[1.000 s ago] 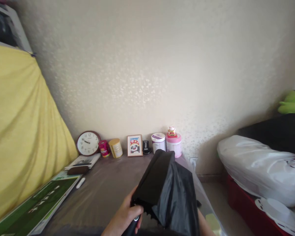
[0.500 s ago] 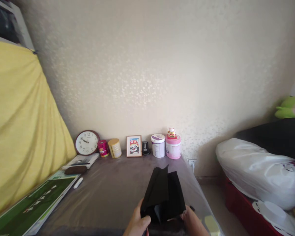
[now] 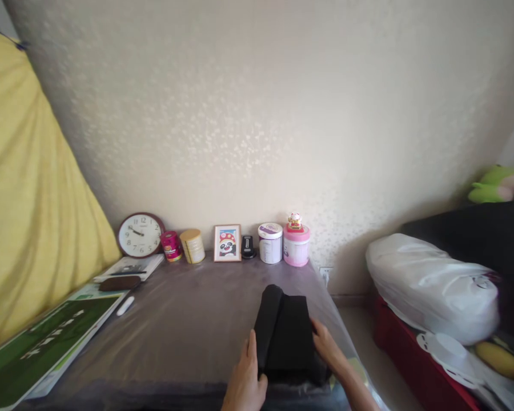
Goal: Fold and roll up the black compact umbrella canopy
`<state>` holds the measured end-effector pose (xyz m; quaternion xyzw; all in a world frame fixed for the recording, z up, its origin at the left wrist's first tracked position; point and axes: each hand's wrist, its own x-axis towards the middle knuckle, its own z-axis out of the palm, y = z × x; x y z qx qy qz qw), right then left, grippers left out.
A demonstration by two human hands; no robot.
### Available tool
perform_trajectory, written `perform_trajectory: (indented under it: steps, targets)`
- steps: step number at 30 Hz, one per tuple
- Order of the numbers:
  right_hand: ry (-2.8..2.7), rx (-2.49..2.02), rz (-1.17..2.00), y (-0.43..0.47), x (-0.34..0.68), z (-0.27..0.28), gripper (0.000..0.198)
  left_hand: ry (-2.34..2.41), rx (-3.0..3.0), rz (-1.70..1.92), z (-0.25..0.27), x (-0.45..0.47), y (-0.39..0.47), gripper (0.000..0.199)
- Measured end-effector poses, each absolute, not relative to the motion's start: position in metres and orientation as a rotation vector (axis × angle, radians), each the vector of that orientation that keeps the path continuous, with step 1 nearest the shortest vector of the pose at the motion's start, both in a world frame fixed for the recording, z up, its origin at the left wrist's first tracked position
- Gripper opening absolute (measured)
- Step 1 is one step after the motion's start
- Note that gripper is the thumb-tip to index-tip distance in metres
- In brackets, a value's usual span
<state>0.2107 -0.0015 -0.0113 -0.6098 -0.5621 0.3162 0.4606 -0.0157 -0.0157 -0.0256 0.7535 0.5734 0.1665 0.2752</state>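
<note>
A black, boxy thing with folded flaps lies at the front right part of the grey covered table. Its exact kind is not plain. My left hand grips its near left side, with the thumb on the front edge and the fingers along the side. At the right side, my right hand holds it with the fingers partly hidden behind the edge. A yellowish patch shows beyond my right wrist near the table's right edge.
Along the wall stand a clock, a magenta tin, a yellow-lidded can, a panda picture frame, a white tub and a pink tub. Books lie left. A white bag sits right of the table.
The black thing's flaps, raised and gaping before, now lie folded down over its top. Both hands have stayed on its sides. The camera view has tilted and shifted slightly.
</note>
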Motion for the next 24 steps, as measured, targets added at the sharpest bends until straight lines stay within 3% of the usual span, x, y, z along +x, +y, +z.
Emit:
perform_trajectory:
  steps: [4, 7, 11, 16, 24]
  targets:
    - [-1.327, -1.647, 0.432, 0.003, 0.219, -0.005, 0.038, 1.612, 2.059, 0.317, -0.009, -0.011, -0.024, 0.082]
    - [-1.343, -1.676, 0.352, 0.001, 0.214, 0.002, 0.039, 1.631, 2.084, 0.278, -0.002, -0.009, -0.026, 0.082]
    - [-1.365, -1.769, 0.438, 0.001, 0.206, 0.014, 0.043, 1.661, 2.094, 0.233, -0.001, -0.007, -0.027, 0.082]
    - [-1.303, -1.794, 0.624, 0.012, 0.201, 0.021, 0.030, 1.684, 2.116, 0.226, -0.005, -0.005, -0.027, 0.083]
    - [-1.258, -1.450, 0.823, 0.041, 0.166, 0.030, 0.026, 1.688, 2.118, 0.186, -0.002, -0.003, -0.027, 0.082]
